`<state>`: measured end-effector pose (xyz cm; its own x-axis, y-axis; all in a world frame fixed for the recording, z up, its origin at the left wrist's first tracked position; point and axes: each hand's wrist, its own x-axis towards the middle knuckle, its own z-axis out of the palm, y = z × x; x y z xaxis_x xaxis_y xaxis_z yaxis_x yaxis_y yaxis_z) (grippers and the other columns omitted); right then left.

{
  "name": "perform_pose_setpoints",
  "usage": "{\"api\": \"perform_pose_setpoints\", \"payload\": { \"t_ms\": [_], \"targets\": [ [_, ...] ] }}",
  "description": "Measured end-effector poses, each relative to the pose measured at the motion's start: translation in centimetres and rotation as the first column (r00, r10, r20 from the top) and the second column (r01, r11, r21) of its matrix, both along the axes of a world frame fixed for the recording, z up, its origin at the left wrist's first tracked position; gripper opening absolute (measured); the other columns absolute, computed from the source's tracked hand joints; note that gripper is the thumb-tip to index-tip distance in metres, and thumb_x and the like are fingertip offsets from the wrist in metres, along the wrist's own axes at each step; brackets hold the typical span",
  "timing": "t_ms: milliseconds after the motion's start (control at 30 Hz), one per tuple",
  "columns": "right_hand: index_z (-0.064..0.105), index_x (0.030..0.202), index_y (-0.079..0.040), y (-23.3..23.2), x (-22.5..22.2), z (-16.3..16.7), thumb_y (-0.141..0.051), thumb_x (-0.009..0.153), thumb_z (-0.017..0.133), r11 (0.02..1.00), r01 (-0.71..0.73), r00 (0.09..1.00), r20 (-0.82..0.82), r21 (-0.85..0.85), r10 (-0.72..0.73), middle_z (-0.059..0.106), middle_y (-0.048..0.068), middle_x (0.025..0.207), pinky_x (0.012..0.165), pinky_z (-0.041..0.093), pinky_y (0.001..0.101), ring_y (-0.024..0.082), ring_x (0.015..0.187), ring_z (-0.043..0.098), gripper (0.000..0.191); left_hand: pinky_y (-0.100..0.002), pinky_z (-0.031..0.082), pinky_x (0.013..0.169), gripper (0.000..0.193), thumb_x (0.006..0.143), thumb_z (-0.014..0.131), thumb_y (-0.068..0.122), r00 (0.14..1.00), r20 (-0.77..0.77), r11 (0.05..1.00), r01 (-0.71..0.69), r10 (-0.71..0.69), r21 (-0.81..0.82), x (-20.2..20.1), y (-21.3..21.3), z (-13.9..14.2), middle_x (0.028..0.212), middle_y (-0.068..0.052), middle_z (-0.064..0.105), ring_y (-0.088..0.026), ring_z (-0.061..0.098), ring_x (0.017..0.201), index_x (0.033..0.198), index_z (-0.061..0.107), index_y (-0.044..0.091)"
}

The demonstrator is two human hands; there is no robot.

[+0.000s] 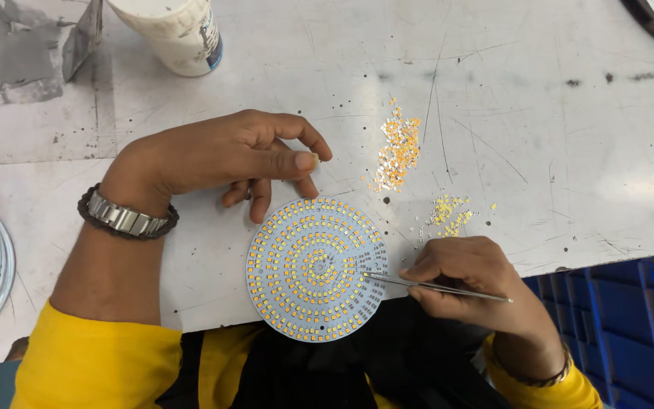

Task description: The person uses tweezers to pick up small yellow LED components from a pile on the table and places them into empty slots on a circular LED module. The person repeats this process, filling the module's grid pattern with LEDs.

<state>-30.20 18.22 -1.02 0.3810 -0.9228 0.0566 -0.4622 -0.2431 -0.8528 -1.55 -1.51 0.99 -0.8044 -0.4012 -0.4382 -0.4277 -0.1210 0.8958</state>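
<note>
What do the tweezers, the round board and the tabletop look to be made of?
Tweezers, in the right hand: bare metal, going by the thin silvery, shiny arms. Round board: probably a white-coated circuit board, flat and matte, with rings of small yellow and orange chips. Tabletop: hard pale grey sheet with fine dark scratches and a dull sheen; painted metal or laminate, hard to tell.

Under my right hand (pixel 469 282) I see thin tweezers (pixel 425 284) of bright polished metal, their tips on a round circuit board (pixel 316 269) with a matt pale face studded with small glossy yellow and orange chips. Around my left hand (pixel 228 155) the table (pixel 539 113) looks like dull grey metal, scratched and speckled, and on that wrist sits a shiny metal link watch band (pixel 125 218)
</note>
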Motion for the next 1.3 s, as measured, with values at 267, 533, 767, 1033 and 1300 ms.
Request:
{"api": "perform_pose_setpoints", "payload": {
  "t_ms": [267,533,767,1033,1300],
  "targets": [
    [0.073,0.087,-0.002,-0.2,0.3,0.1,-0.009,0.081,0.080,0.999,-0.031,0.999,0.016,-0.027,0.032,0.070,0.006,0.073,0.054,0.048,0.0281,0.015,0.061,0.068,0.012,-0.019,0.044,0.030,0.069,0.079,0.063,0.059,0.994,-0.109,1.000,0.020,-0.021,-0.014,0.1,-0.1,-0.8,0.097,-0.012,0.082,-0.011,0.071,0.043,0.129,0.062,0.011],
    [0.072,0.086,-0.001,1.3,-2.6,-1.2,-0.008,0.077,0.079,0.975,0.168,0.986,0.034,-0.144,-0.165,0.069,0.006,0.073,0.054,0.048,0.0259,0.013,0.060,0.066,0.013,-0.021,0.045,0.034,0.067,0.079,0.059,0.055,0.998,-0.040,0.999,0.051,-0.051,-0.001,0.3,-0.2,-0.6,0.105,-0.008,0.080,-0.010,0.070,0.048,0.133,0.058,0.015],
    [0.071,0.083,0.000,3.3,-6.2,-1.9,-0.005,0.075,0.076,0.902,0.388,0.921,0.032,-0.192,-0.389,0.068,0.004,0.071,0.048,0.039,0.0207,0.007,0.054,0.057,0.010,-0.024,0.047,0.036,0.063,0.083,0.061,0.054,0.997,0.041,0.998,0.061,-0.061,0.000,0.7,-0.4,-1.3,0.105,-0.009,0.080,-0.012,0.070,0.049,0.133,0.059,0.015],
    [0.071,0.082,-0.002,2.7,-5.8,-2.1,-0.007,0.076,0.081,0.910,0.332,0.938,-0.016,-0.249,-0.347,0.067,0.003,0.068,0.048,0.039,0.0213,0.007,0.054,0.058,0.013,-0.024,0.045,0.032,0.072,0.077,0.063,0.058,0.998,0.058,1.000,0.015,-0.016,0.015,0.7,-0.2,-1.7,0.100,-0.011,0.081,-0.013,0.071,0.045,0.133,0.060,0.014],
    [0.071,0.082,-0.001,2.7,-5.8,-1.9,-0.009,0.077,0.080,0.911,0.340,0.931,-0.053,-0.232,-0.361,0.067,0.003,0.068,0.046,0.038,0.0210,0.006,0.052,0.057,0.013,-0.024,0.044,0.031,0.076,0.074,0.067,0.065,0.996,0.093,1.000,-0.005,0.003,0.013,0.5,-0.1,-1.5,0.098,-0.011,0.081,-0.014,0.070,0.043,0.131,0.061,0.014]
  ]
}}
